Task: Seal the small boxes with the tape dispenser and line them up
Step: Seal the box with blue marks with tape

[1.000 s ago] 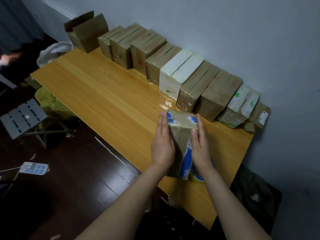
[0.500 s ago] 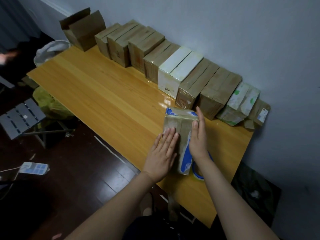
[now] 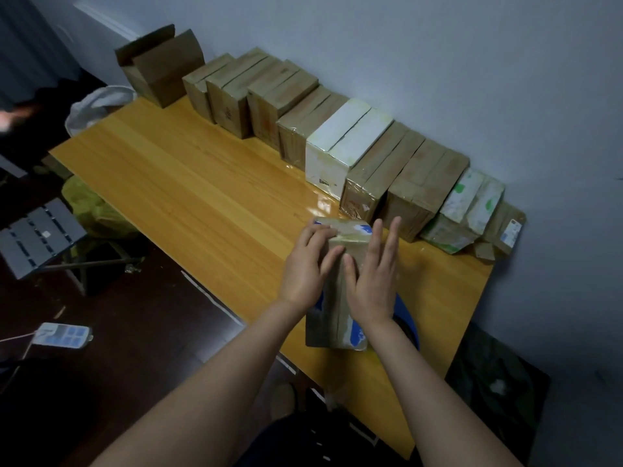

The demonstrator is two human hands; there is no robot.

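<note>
- The left hand (image 3: 305,264) is recorded clasping the tape-wrapped brown cardboard box with blue patches (image 3: 332,318). Its fingers (image 3: 317,234) are curled over the far left top edge, and the thumb is laid across the top face.
- The right hand (image 3: 374,281) is held flat and released, with nothing grasped. Its straight fingers (image 3: 387,241) are pressed along the right part of the box top, and the fingertips reach past the far edge.
- Both forearms are extended forward from the lower edge of the view and converge on the box. The two thumbs are noted close together on the top face.
- The box is placed on the yellow wooden table (image 3: 188,183), near its front edge and close to the row behind. Whether contact is made with that row cannot be told.
- A blue ring-shaped tape dispenser (image 3: 406,315) is partly hidden behind the right wrist, just beside the box on its right.
- A row of sealed small boxes (image 3: 421,176) is lined up side by side against the grey-blue wall (image 3: 438,62). Most are brown, and one white cardboard box (image 3: 347,143) is set near the middle.
- An open brown cardboard carton (image 3: 158,65) is stood at the left end of the row.
</note>
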